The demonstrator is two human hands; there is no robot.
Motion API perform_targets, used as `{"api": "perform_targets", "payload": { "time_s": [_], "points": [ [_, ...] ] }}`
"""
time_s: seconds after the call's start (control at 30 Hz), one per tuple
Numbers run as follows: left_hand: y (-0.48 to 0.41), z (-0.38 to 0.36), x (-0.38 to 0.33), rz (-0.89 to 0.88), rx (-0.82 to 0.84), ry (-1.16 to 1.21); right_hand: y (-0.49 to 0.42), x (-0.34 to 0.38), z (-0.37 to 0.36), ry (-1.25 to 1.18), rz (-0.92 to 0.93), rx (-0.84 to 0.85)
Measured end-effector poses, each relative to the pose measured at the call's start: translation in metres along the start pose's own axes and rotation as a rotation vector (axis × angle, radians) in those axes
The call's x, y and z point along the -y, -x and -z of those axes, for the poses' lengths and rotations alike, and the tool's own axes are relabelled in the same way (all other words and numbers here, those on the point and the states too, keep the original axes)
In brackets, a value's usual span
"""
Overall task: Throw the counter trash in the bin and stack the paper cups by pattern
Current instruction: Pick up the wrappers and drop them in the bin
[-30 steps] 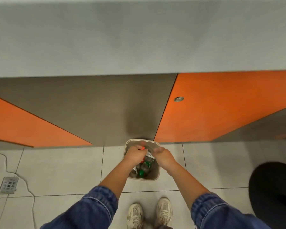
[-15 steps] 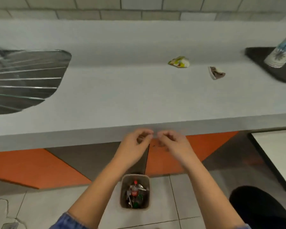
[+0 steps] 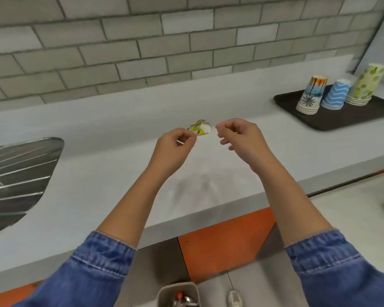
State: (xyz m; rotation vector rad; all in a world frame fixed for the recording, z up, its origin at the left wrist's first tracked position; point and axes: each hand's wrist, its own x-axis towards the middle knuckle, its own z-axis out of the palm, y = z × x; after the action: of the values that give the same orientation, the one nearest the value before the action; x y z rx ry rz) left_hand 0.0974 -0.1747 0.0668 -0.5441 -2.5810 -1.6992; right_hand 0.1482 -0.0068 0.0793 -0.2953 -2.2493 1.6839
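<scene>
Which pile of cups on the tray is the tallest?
The green-spotted pile, farthest right; it rises above the blue zigzag pile and the palm-tree pile.

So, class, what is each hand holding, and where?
Right hand: nothing visible. Left hand seems to pinch a thin pale sliver by its end; too small to be sure.

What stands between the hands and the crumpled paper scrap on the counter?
Nothing visible. The crumpled scrap lies on bare counter, between and just beyond the left hand and right hand.

Head camera, wide-angle, above counter (image 3: 120,173), facing forward-down toward tiled wall (image 3: 142,41).
</scene>
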Motion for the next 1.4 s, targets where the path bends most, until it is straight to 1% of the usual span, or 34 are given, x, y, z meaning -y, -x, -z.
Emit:
{"api": "perform_targets", "payload": {
  "time_s": [0.07, 0.17, 0.27, 0.37, 0.47, 0.57, 0.63, 0.77, 0.87, 1.03, 1.17, 1.27, 1.33, 1.4],
  "points": [
    [-0.033, -0.021, -0.002, -0.003, -0.023, -0.034, -0.029, -0.011, 0.019, 0.036, 0.001, -0.020],
    [-0.077, -0.055, -0.002, -0.020, -0.092, -0.150, -0.074, -0.033, 0.047, 0.129, -0.022, -0.065],
    [-0.115, -0.085, 0.007, -0.063, -0.117, -0.350, -0.115, -0.060, 0.070, 0.318, -0.069, -0.071],
    [-0.151, -0.110, 0.022, -0.068, -0.031, -0.631, -0.150, -0.089, 0.081, 0.523, -0.183, -0.043],
    [-0.180, -0.130, 0.036, -0.011, 0.065, -0.869, -0.172, -0.113, 0.084, 0.651, -0.270, 0.017],
    [-0.204, -0.142, 0.050, 0.059, 0.122, -1.034, -0.187, -0.132, 0.080, 0.768, -0.278, 0.064],
    [-0.217, -0.146, 0.060, 0.090, 0.171, -1.087, -0.194, -0.142, 0.076, 0.809, -0.287, 0.086],
    [-0.228, -0.149, 0.082, 0.140, 0.279, -1.100, -0.204, -0.154, 0.070, 0.851, -0.259, 0.116],
    [-0.229, -0.152, 0.093, 0.128, 0.264, -1.120, -0.209, -0.159, 0.069, 0.882, -0.248, 0.157],
    [-0.231, -0.152, 0.095, 0.003, 0.221, -1.238, -0.220, -0.161, 0.069, 0.825, -0.272, 0.162],
    [-0.228, -0.141, 0.098, -0.077, 0.212, -1.215, -0.230, -0.159, 0.069, 0.744, -0.326, 0.233],
    [-0.213, -0.131, 0.098, -0.112, 0.133, -1.105, -0.236, -0.158, 0.070, 0.713, -0.364, 0.282],
    [-0.196, -0.121, 0.091, -0.109, 0.019, -0.933, -0.235, -0.155, 0.067, 0.654, -0.351, 0.269],
    [-0.172, -0.108, 0.081, -0.062, -0.093, -0.734, -0.228, -0.151, 0.059, 0.527, -0.318, 0.233]
  ]
}}
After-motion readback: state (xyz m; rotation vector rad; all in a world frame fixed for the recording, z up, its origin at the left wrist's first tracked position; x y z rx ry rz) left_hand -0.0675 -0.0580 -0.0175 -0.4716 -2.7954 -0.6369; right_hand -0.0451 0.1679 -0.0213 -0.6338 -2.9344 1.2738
